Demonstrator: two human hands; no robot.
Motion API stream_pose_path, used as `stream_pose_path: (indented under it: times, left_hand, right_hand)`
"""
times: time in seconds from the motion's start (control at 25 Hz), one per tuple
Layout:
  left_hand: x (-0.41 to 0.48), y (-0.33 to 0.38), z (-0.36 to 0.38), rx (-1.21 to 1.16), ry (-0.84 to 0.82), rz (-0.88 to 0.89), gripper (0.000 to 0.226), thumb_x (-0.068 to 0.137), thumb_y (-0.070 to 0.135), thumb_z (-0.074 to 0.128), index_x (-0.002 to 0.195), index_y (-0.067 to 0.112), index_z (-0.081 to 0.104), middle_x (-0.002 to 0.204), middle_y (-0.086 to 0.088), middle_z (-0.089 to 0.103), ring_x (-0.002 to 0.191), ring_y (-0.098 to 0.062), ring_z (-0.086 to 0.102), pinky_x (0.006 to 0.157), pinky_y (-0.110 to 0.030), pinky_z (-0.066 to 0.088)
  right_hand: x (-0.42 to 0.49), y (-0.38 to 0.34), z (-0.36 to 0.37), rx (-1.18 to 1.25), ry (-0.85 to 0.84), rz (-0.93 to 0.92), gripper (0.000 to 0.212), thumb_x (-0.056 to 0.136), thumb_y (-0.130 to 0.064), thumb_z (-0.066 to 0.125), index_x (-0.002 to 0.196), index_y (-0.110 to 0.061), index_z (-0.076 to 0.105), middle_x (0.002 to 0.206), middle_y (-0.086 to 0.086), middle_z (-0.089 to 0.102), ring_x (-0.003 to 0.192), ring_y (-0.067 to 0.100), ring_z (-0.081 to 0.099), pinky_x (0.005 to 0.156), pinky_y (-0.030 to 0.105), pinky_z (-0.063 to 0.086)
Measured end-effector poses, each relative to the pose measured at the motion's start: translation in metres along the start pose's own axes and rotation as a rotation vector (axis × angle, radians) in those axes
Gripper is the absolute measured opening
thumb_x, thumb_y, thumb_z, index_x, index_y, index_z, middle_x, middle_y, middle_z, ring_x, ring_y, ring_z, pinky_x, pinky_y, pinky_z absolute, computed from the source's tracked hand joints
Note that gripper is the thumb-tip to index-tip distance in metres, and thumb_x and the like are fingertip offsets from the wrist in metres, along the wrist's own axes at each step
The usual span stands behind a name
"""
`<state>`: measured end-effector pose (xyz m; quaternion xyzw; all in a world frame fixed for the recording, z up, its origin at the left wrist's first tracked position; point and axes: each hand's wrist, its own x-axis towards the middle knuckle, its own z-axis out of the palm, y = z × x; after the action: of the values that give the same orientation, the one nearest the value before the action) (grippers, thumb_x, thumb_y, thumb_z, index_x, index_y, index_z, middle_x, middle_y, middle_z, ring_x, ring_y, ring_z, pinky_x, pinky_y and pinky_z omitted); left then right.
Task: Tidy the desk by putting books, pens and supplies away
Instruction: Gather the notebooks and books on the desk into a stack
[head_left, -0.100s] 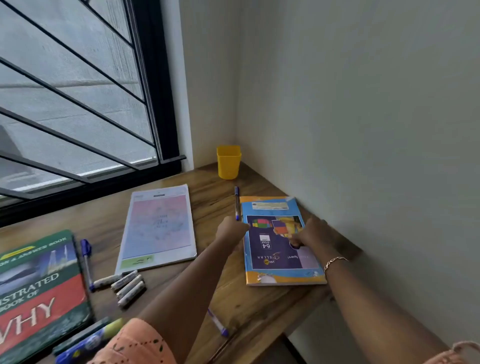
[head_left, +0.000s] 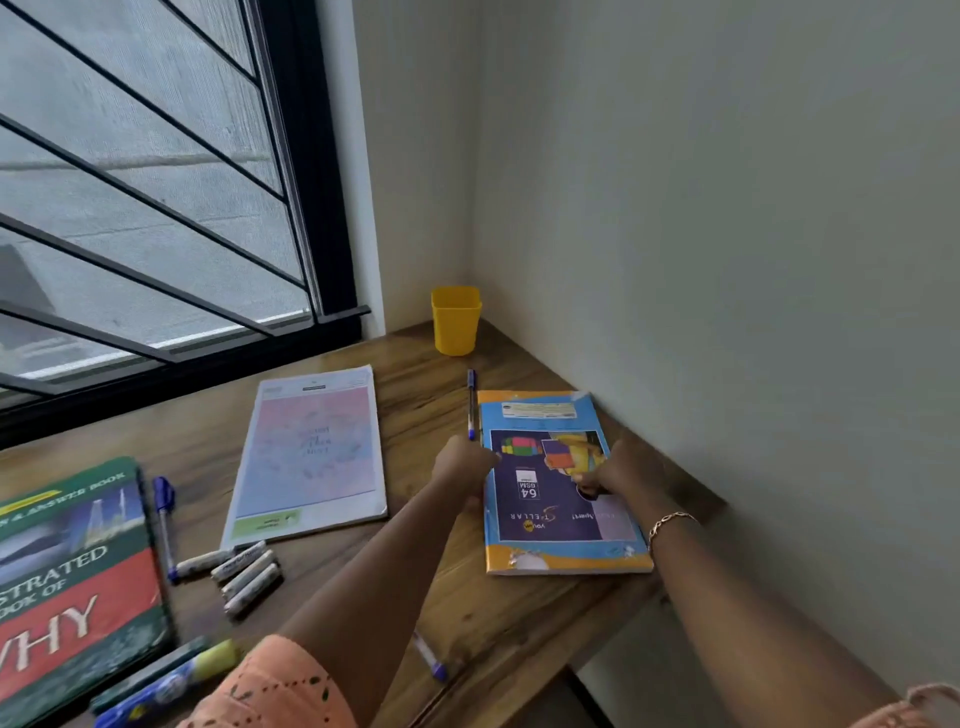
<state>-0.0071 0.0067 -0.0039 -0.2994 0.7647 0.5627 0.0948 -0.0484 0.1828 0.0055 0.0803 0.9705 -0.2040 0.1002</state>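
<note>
Little has shifted since a moment ago: both hands stay on the blue notebook (head_left: 558, 483) lying flat by the wall. Left hand (head_left: 464, 464) curls loosely at its edge, right hand (head_left: 621, 470) presses fingertips on the cover, neither gripping. It seems squared for stacking; next, lifting needs fingers under an edge.

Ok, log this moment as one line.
step: squaring notebook | left hand: at its left edge | right hand: on cover | pen: loose beside it | cup: at corner
</note>
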Motion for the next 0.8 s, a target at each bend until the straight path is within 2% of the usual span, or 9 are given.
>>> stream_pose_path:
  times: [0.12,0.28,0.36,0.4,0.48,0.6,0.68,0.76,0.8]
  left_hand:
    - [0.011,-0.001,0.007,-0.015,-0.002,-0.078,0.037,0.087,0.019,0.064,0.117,0.002,0.050,0.107,-0.015,0.063,0.093,-0.026,0.064,0.079,-0.038,0.057]
    - [0.013,0.005,0.012,-0.006,0.001,-0.095,0.040,0.083,0.008,0.068,0.118,0.000,0.049,0.111,-0.016,0.062,0.099,-0.028,0.062,0.085,-0.039,0.054]
    - [0.008,0.010,0.015,-0.053,-0.025,-0.089,0.042,0.081,0.002,0.068,0.117,0.001,0.047,0.118,-0.017,0.060,0.107,-0.030,0.061,0.088,-0.042,0.053]
    - [0.003,0.014,0.018,-0.071,-0.041,-0.075,0.041,0.081,-0.001,0.067,0.116,0.001,0.046,0.120,-0.017,0.059,0.109,-0.030,0.060,0.087,-0.042,0.053]
    - [-0.006,0.021,0.017,-0.141,-0.066,-0.047,0.037,0.082,-0.006,0.063,0.113,0.003,0.046,0.120,-0.018,0.059,0.109,-0.031,0.060,0.076,-0.039,0.053]
    - [-0.026,0.038,0.005,-0.255,-0.103,0.063,0.026,0.082,-0.012,0.061,0.098,0.006,0.049,0.101,-0.014,0.062,0.087,-0.026,0.063,0.061,-0.035,0.052]
    - [-0.042,0.054,-0.009,-0.282,-0.081,0.221,0.028,0.080,-0.013,0.061,0.086,0.010,0.048,0.086,-0.008,0.060,0.072,-0.019,0.061,0.057,-0.035,0.054]
    - [-0.053,0.068,-0.023,-0.240,-0.027,0.437,0.032,0.077,-0.013,0.063,0.089,0.012,0.048,0.088,-0.009,0.062,0.075,-0.022,0.063,0.067,-0.044,0.057]
    - [-0.058,0.075,-0.031,-0.198,0.008,0.544,0.035,0.076,-0.011,0.065,0.089,0.017,0.049,0.091,-0.012,0.064,0.079,-0.026,0.066,0.071,-0.048,0.057]
  right_hand:
    - [0.013,-0.001,0.004,-0.007,-0.087,0.012,0.063,0.068,-0.033,0.080,0.117,-0.004,0.053,0.119,0.011,0.061,0.109,0.024,0.059,0.086,0.030,0.046]
    - [0.026,-0.002,0.002,0.022,-0.143,0.021,0.057,0.071,-0.034,0.078,0.112,-0.005,0.053,0.112,0.009,0.063,0.093,0.021,0.061,0.065,0.026,0.042]
    - [0.035,0.001,0.004,0.092,-0.183,0.037,0.054,0.069,-0.031,0.080,0.108,-0.004,0.054,0.105,0.011,0.064,0.083,0.020,0.057,0.063,0.026,0.042]
    - [0.038,0.003,0.005,0.158,-0.202,0.061,0.051,0.069,-0.027,0.081,0.105,-0.003,0.054,0.100,0.012,0.063,0.081,0.021,0.057,0.064,0.028,0.045]
    - [0.046,0.010,0.005,0.457,-0.220,0.077,0.041,0.067,-0.012,0.081,0.096,0.000,0.054,0.081,0.014,0.062,0.069,0.023,0.060,0.066,0.035,0.052]
    - [0.045,0.018,-0.011,0.864,-0.229,-0.011,0.034,0.063,0.005,0.078,0.086,0.007,0.053,0.049,0.010,0.060,0.036,0.017,0.056,0.044,0.026,0.048]
    - [0.040,0.017,-0.026,1.017,-0.229,-0.162,0.051,0.052,-0.004,0.081,0.093,0.012,0.055,0.057,0.014,0.063,0.042,0.022,0.058,0.048,0.028,0.048]
    - [0.034,0.010,-0.041,1.071,-0.158,-0.322,0.073,0.048,-0.019,0.083,0.110,0.007,0.054,0.087,0.016,0.067,0.069,0.028,0.065,0.067,0.038,0.053]
    - [0.031,0.005,-0.049,1.074,-0.132,-0.382,0.076,0.050,-0.021,0.084,0.116,0.000,0.052,0.098,0.013,0.066,0.082,0.028,0.066,0.075,0.040,0.054]
